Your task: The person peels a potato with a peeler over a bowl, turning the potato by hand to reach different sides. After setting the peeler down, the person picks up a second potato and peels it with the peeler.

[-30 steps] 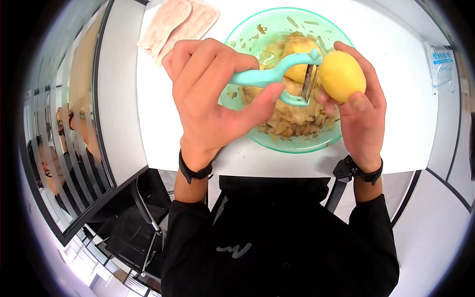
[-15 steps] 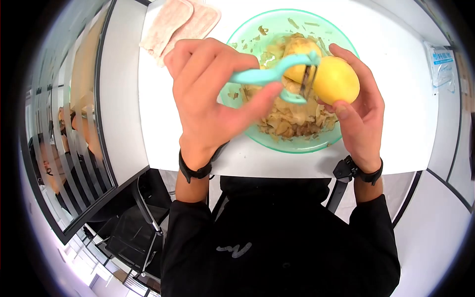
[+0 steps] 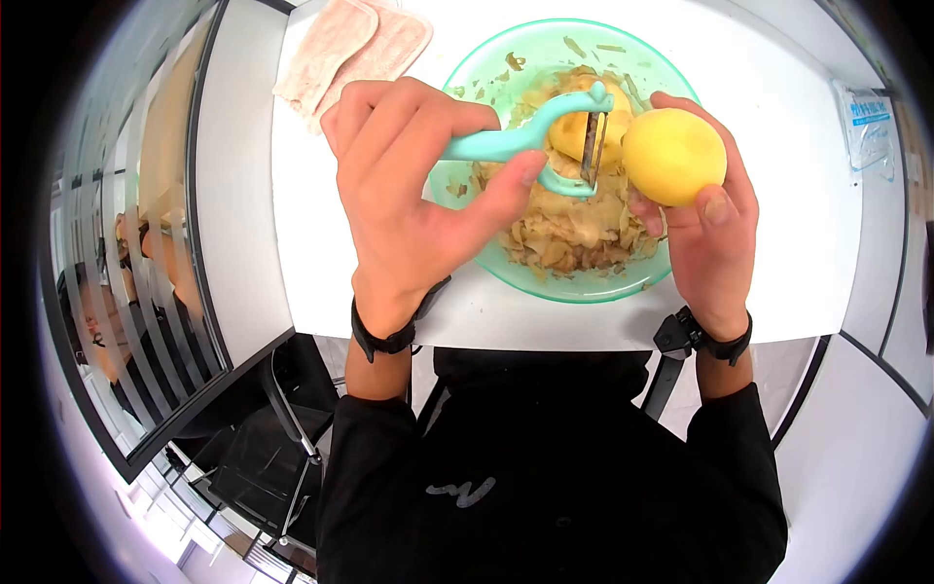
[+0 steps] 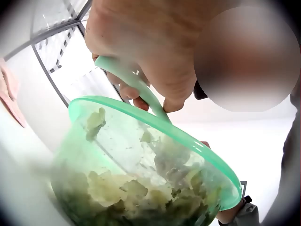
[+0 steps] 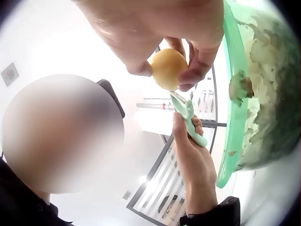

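Note:
The left hand (image 3: 413, 190) grips a mint-green peeler (image 3: 501, 144), its blade upright just left of a smooth yellow potato (image 3: 674, 156). Fingers and thumb of the right hand (image 3: 715, 234) hold that potato over the right side of a green bowl (image 3: 574, 288). Peelings (image 3: 574, 234) lie heaped in the bowl, with another yellow potato (image 3: 574, 131) on them, partly behind the peeler. In the right wrist view the potato (image 5: 169, 69) is between fingers and thumb, with the peeler (image 5: 188, 117) close by it. The left wrist view shows the peeler handle (image 4: 136, 84) in the left hand (image 4: 146, 42).
Pink cloths (image 3: 336, 54) lie on the white table (image 3: 311, 243) at the back left. A plastic packet (image 3: 866, 131) with blue print is at the right edge. A black chair (image 3: 258, 467) stands at the lower left.
The peeler first stayed beside the potato, then moved slightly left, leaving a gap. The held potato shifted left, then back right, and has been turned in the right hand.

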